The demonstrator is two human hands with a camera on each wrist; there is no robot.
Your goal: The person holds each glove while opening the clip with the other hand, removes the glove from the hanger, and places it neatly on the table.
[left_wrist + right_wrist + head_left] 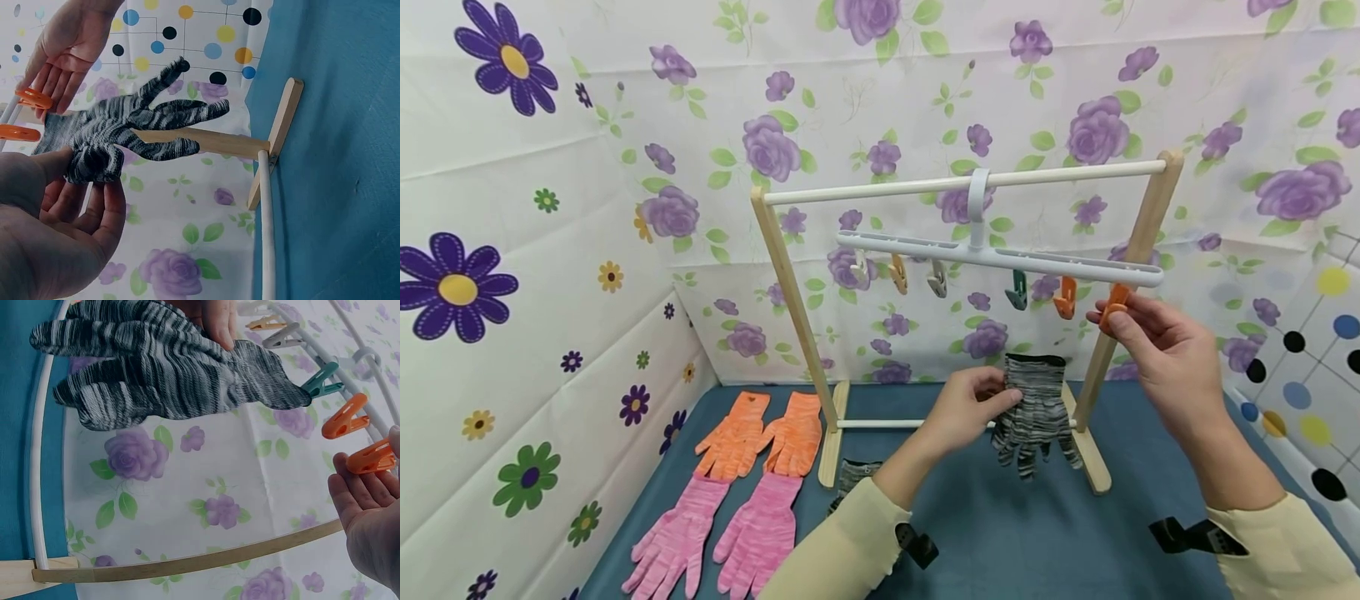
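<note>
My left hand (958, 414) pinches a black-and-grey knit glove (1037, 408) near its cuff, the fingers of the glove hanging down. My right hand (1176, 362) pinches an orange clothespin (1115, 307) at the right end of a pale grey clip hanger (1060, 263). The glove is below the hanger, apart from the clothespins in the head view. A second orange clothespin (1064, 298) and a green clothespin (1017, 290) hang beside the held one. In the right wrist view the glove cuff (284, 384) overlaps the green clothespin (324, 381); contact cannot be told.
The hanger hooks over the white top rod (880, 190) of a wooden stand. More clothespins, such as a grey one (937, 279), hang at left. On the blue table (985, 533) lie orange gloves (793, 433), pink gloves (758, 529) and another dark glove (852, 475), partly behind my left arm.
</note>
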